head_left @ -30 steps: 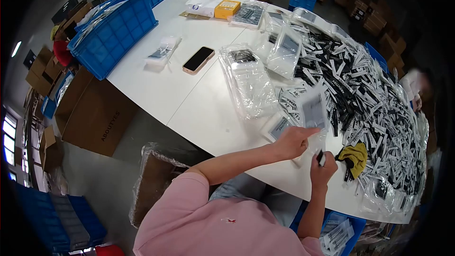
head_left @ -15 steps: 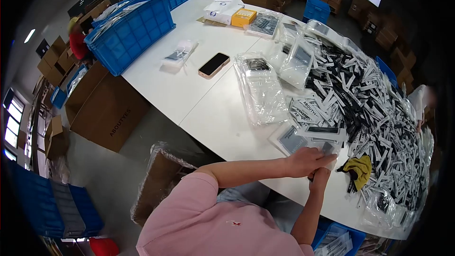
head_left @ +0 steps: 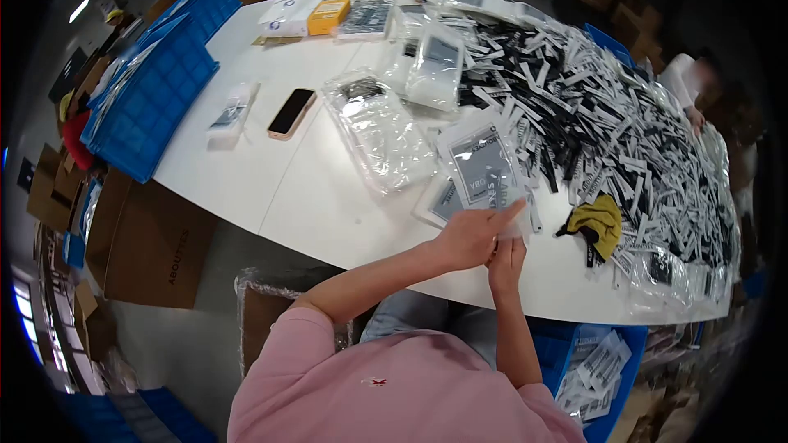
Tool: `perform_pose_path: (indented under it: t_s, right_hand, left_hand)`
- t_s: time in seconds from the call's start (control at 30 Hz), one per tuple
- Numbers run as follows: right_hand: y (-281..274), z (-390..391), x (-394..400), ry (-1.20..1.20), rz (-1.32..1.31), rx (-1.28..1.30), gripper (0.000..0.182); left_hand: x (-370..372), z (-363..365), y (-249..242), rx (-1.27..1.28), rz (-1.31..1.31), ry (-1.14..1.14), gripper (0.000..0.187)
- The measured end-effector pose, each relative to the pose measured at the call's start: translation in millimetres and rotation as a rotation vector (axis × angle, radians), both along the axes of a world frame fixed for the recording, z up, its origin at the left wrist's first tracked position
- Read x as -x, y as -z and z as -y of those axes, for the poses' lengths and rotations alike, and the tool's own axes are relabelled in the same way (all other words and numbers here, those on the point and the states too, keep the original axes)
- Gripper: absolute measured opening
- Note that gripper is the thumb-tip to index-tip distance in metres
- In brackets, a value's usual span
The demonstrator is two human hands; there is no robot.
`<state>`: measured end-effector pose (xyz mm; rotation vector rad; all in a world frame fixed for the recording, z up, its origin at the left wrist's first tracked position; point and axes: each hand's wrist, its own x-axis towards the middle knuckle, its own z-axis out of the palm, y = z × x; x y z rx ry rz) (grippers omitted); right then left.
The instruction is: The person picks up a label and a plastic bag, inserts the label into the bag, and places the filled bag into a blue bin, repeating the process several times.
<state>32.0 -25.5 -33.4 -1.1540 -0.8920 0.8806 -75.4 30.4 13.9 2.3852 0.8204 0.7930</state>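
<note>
My left hand (head_left: 469, 239) is closed on the lower end of a clear printed bag (head_left: 483, 166), its index finger lying along the plastic. Just right of it, my right hand (head_left: 507, 261) has its fingers bent together at the bag's bottom edge. The bag holds a grey printed piece and is raised at a slant over the white table (head_left: 328, 221). Beneath it lies another bag with a grey card (head_left: 444, 202). A large pile of black and white labels (head_left: 566, 107) spreads to the right. A yellow and black cloth (head_left: 597, 226) lies near my right hand.
Stacked clear bags (head_left: 382, 135), a phone (head_left: 290, 112) and a small packet (head_left: 232, 112) lie on the table. A yellow box (head_left: 329, 17) is at the back. Blue crates (head_left: 156, 98) stand left. Another blue bin (head_left: 603, 422) sits below the front edge. A person's hand (head_left: 696, 121) is at far right.
The view has swung right and the table appears further left. The printed bag now stands out clearly in my hands, raised above the other one.
</note>
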Motion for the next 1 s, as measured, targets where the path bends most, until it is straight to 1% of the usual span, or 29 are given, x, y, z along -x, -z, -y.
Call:
perform_pose_path:
  t_s: [0.03,0.07,0.1,0.13,0.17,0.2,0.23,0.27,0.3,0.33,0.37,0.4,0.43,0.47,0.53,0.57,0.6,0.63,0.67,0.7,0.73,0.77,0.8,0.83,0.87,0.9,0.93,0.97,1.0]
  right_hand:
    - [1.7,-3.9,5.5,0.209,0.068,-0.206,0.022]
    - [11.1,-6.0,-3.0,0.180,0.014,-0.204,0.021]
    - [8.3,-2.2,-12.9,0.200,0.023,-0.203,0.021]
    - [2.7,2.7,-21.4,-0.040,0.028,-0.064,0.018]
    - [-4.0,7.8,-26.3,-0.280,0.026,0.077,0.014]
    - [-15.9,8.6,-18.3,-0.221,-0.064,0.052,0.009]
    - [-16.0,5.8,-19.7,-0.207,-0.061,0.052,0.009]
    - [-14.3,3.0,-22.2,-0.097,0.045,0.090,0.010]
    - [-14.4,0.9,-22.7,0.010,0.150,0.131,0.010]
    - [-22.6,-2.2,-15.8,0.051,0.084,0.002,0.009]
    - [-20.5,-1.0,-19.1,0.057,0.086,0.003,0.009]
    - [-16.4,0.0,-23.7,-0.008,0.078,-0.027,0.011]
    - [-13.7,2.4,-27.9,-0.072,0.068,-0.056,0.016]
    - [-15.4,4.5,-33.2,-0.064,0.066,-0.052,0.016]
    - [-26.6,6.0,-42.4,-0.224,0.467,-0.001,0.025]
    - [-33.6,7.2,-39.7,-0.220,0.489,-0.066,0.026]
    - [-35.6,8.3,-39.7,-0.212,0.486,-0.060,0.026]
    - [-36.8,9.5,-40.0,-0.253,0.464,-0.036,0.022]
    - [-36.8,11.4,-40.4,-0.294,0.442,-0.012,0.018]
    - [-33.7,12.6,-42.0,-0.286,0.439,-0.009,0.018]
    - [-28.5,12.4,-44.6,-0.276,0.257,0.095,0.015]
    - [-25.8,12.8,-46.3,-0.266,0.075,0.196,0.015]
    - [-29.9,14.9,-43.9,-0.262,0.074,0.197,0.015]
    - [-38.0,17.7,-38.8,-0.250,0.004,0.123,0.017]
    - [-43.0,19.7,-36.2,-0.238,-0.065,0.049,0.021]
    - [-43.9,20.3,-37.0,-0.234,-0.067,0.050,0.021]
    - [-44.6,20.1,-37.7,-0.197,0.117,0.062,0.020]
    - [-45.0,20.1,-38.1,-0.160,0.302,0.073,0.021]
    - [-45.1,20.8,-39.4,-0.162,0.302,0.072,0.021]
  left_hand:
    - [-3.1,7.5,3.4,-0.119,0.040,0.099,0.066]
    - [-5.5,12.3,6.3,-0.239,0.084,0.192,0.068]
    - [-7.9,12.2,9.9,-0.187,0.127,0.154,0.074]
    - [-5.8,10.8,2.0,-0.185,0.133,0.172,0.074]
    - [-1.3,7.3,-7.5,-0.038,0.055,0.082,0.074]
    - [0.9,5.6,-13.6,0.106,-0.026,-0.011,0.073]
    - [-0.5,6.2,-6.1,0.039,0.046,0.027,0.072]
    - [-4.1,11.1,-2.1,0.040,0.049,0.038,0.072]
    - [-6.9,18.6,-3.2,-0.076,0.026,0.108,0.072]
    - [-9.1,23.2,-5.5,-0.193,0.003,0.176,0.072]
    - [-9.1,23.5,-9.2,-0.192,0.006,0.181,0.072]
    - [-5.1,22.3,-34.0,0.065,-0.113,0.195,0.072]
    - [-1.3,17.2,-48.7,0.324,-0.235,0.208,0.071]
    - [0.6,8.2,-49.3,0.328,-0.238,0.216,0.071]
    - [4.2,-11.0,-48.6,-0.395,0.069,0.212,0.072]
    - [6.2,-18.9,-51.8,-0.388,0.068,0.221,0.072]
    - [8.1,-26.9,-57.3,-0.417,-0.050,0.269,0.071]
    - [9.6,-34.7,-63.0,-0.447,-0.168,0.316,0.069]
    - [11.1,-41.9,-68.3,-0.254,-0.161,0.375,0.049]
    - [11.4,-47.2,-73.1,-0.252,-0.162,0.384,0.049]
    - [11.3,-52.0,-77.8,-0.151,-0.253,0.350,0.035]
    - [11.1,-54.0,-79.8,-0.050,-0.343,0.312,0.022]
    - [9.9,-53.5,-75.9,-0.062,-0.230,0.262,0.009]
    - [10.4,-53.7,-73.9,-0.062,-0.230,0.266,0.009]
    - [11.1,-53.6,-73.0,0.063,-0.227,0.279,0.011]
    - [10.9,-51.8,-74.2,0.188,-0.225,0.291,0.014]
    - [10.0,-48.8,-72.2,0.189,-0.227,0.294,0.014]
    - [8.6,-44.2,-68.7,0.250,-0.181,0.335,0.019]
    - [7.6,-40.0,-64.8,0.309,-0.132,0.373,0.025]
